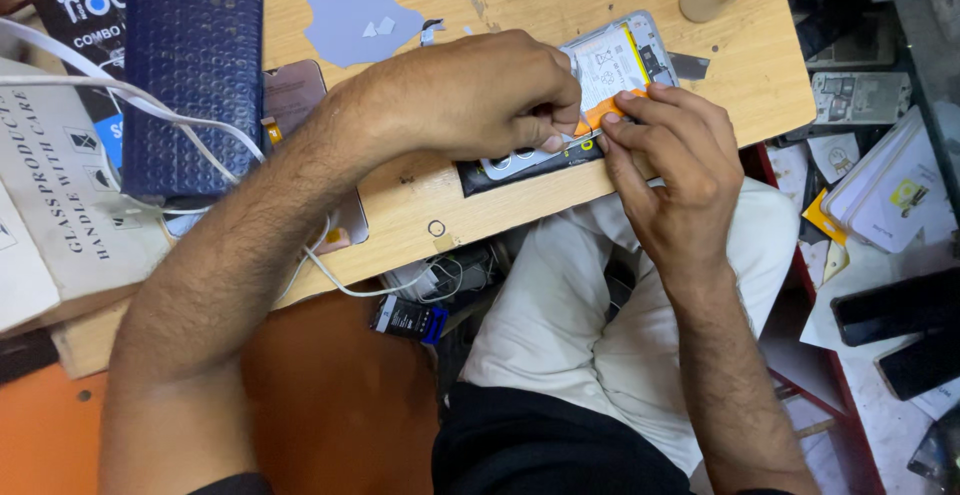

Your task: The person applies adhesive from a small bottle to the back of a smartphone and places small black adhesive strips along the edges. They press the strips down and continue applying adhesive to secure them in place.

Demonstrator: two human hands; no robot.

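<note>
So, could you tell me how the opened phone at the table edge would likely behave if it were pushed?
The opened phone lies flat, so it would probably slide, not roll. It overhangs the table edge, so it may tip off. Its exposed insides look fragile.

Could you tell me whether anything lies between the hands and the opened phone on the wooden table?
Nothing visible does. The left hand and right hand both rest directly on the opened phone with its white battery, pinching a small orange flat tool at its edge.
</note>
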